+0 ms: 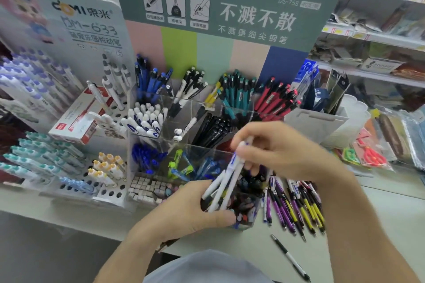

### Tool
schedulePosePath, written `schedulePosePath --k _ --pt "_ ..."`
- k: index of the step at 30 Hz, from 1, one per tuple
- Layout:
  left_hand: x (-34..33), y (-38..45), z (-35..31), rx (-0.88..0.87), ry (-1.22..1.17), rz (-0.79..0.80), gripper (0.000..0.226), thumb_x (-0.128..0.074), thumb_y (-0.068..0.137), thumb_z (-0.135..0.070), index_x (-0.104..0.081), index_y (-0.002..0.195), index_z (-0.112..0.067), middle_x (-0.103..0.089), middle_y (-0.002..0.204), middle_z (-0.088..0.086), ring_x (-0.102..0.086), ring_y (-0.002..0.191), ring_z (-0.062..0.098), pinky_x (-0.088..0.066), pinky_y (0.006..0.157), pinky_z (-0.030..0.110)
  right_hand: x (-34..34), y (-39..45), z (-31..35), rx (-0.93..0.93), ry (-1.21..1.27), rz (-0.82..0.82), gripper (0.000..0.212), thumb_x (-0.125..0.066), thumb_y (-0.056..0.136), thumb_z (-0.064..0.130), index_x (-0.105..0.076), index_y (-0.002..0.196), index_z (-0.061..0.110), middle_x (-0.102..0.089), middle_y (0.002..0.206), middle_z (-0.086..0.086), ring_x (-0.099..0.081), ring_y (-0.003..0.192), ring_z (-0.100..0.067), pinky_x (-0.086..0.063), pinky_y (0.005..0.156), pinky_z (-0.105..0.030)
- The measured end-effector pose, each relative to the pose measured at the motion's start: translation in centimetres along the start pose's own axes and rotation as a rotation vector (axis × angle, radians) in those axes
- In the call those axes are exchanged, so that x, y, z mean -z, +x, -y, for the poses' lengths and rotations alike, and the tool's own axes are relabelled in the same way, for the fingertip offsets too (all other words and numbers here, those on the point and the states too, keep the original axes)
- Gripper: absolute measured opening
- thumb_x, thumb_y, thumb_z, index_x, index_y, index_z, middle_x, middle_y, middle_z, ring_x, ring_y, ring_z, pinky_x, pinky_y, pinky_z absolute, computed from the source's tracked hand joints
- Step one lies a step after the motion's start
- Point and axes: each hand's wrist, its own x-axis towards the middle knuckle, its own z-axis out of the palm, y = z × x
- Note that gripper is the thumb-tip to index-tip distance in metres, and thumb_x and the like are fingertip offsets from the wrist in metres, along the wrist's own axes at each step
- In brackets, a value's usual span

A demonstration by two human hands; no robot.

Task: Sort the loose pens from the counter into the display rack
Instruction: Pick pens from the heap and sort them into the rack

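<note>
My left hand grips the lower ends of a small bunch of white pens with blue marks, low in front of the clear display rack. My right hand pinches the top end of one of those pens from above. Right under both hands stands a clear cup crammed with dark pens. Loose purple, yellow and white pens lie fanned out on the white counter to the right. A single white and black pen lies nearer to me.
The rack's compartments hold blue, white, teal, red and black pens. A pegboard stand with pastel pens and a red and white box sit on the left. A white bin, packaged scissors and shop shelves are to the right.
</note>
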Motion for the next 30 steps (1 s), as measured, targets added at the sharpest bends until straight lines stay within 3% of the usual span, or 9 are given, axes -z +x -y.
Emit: schedulePosePath --k 4,5,8,11,15,18,22,26,30 --pt "1.9 -2.1 1.3 0.045 -0.253 -0.131 0.080 -0.074 0.069 -0.073 -0.059 0.104 -0.003 -0.046 0.066 0.015 -0.036 0.051 0.021 -0.033 0.044 0.024 3.7 -0.3 0.9 0.144 0.248 -0.350 0.010 -0.064 0.091 0.012 -0.068 0.100 0.009 -0.069 0.075 -0.010 -0.068 0.064 -0.018 -0.058 0.064 -0.026" --pt "2.1 -2.4 1.7 0.065 -0.352 -0.173 0.082 -0.074 0.071 -0.071 -0.057 0.106 0.001 -0.044 0.068 0.017 -0.035 0.050 0.021 -0.033 0.042 0.024 3.7 0.3 1.2 0.183 0.256 -0.435 0.008 -0.064 0.093 0.007 -0.067 0.100 0.010 -0.069 0.074 -0.008 -0.068 0.063 -0.016 -0.058 0.064 -0.023" --pt "2.2 -2.7 1.8 0.087 -0.735 -0.264 0.053 -0.071 0.087 -0.045 -0.058 0.112 0.001 -0.048 0.068 0.007 -0.036 0.045 0.015 -0.028 0.040 0.022 1.4 3.1 2.2 0.253 0.157 -0.562 0.014 -0.064 0.097 0.001 -0.066 0.101 0.015 -0.072 0.077 -0.005 -0.070 0.066 -0.011 -0.058 0.066 -0.021" --pt "2.6 -3.0 1.9 0.052 -0.911 -0.315 0.050 -0.068 0.078 -0.034 -0.057 0.114 0.000 -0.050 0.068 0.005 -0.040 0.046 0.014 -0.030 0.040 0.023 -2.1 5.7 2.7 0.318 -0.076 -0.592 0.013 -0.067 0.096 0.006 -0.069 0.103 0.016 -0.071 0.083 -0.003 -0.070 0.072 -0.017 -0.059 0.071 -0.030" --pt "3.4 -3.8 2.5 0.056 -0.951 -0.280 0.041 -0.069 0.087 -0.033 -0.058 0.114 -0.003 -0.051 0.073 0.009 -0.044 0.051 0.017 -0.034 0.043 0.026 -6.2 8.6 2.3 0.339 -0.420 -0.535 0.012 -0.072 0.093 0.011 -0.072 0.105 0.010 -0.069 0.094 -0.002 -0.059 0.076 -0.013 -0.055 0.079 -0.036" --pt "3.7 -3.8 2.9 0.034 -1.015 -0.241 0.039 -0.067 0.092 -0.033 -0.056 0.115 -0.003 -0.051 0.074 0.010 -0.045 0.053 0.018 -0.037 0.044 0.026 -8.2 10.0 1.6 0.268 -0.491 -0.447 0.016 -0.070 0.095 0.020 -0.070 0.108 0.010 -0.062 0.099 -0.005 -0.059 0.082 -0.020 -0.052 0.083 -0.039" --pt "4.2 -3.7 2.7 -0.003 -1.095 -0.192 0.047 -0.070 0.082 -0.033 -0.057 0.116 -0.004 -0.051 0.074 0.010 -0.046 0.054 0.019 -0.040 0.044 0.026 -10.0 10.0 0.7 0.235 -0.514 -0.417 0.038 -0.074 0.092 0.035 -0.065 0.122 0.014 -0.050 0.111 -0.002 -0.057 0.085 -0.018 -0.049 0.082 -0.030" --pt "4.6 -3.5 2.4 -0.054 -1.178 -0.165 0.042 -0.065 0.087 -0.031 -0.056 0.117 -0.004 -0.051 0.076 0.011 -0.048 0.057 0.019 -0.043 0.046 0.026 -10.6 10.8 0.3 0.356 -0.526 -0.592 0.030 -0.081 0.086 0.015 -0.068 0.113 0.009 -0.057 0.109 -0.008 -0.048 0.072 -0.009 -0.049 0.071 -0.025" --pt "4.8 -3.2 2.2 -0.074 -1.204 -0.143 0.049 -0.065 0.087 -0.024 -0.055 0.128 0.001 -0.055 0.087 0.014 -0.057 0.070 0.026 -0.054 0.060 0.033 -10.7 11.4 0.0 0.482 -0.461 -0.698 0.037 -0.081 0.084 0.005 -0.067 0.118 0.004 -0.058 0.117 -0.010 -0.057 0.078 -0.007 -0.054 0.078 -0.020"
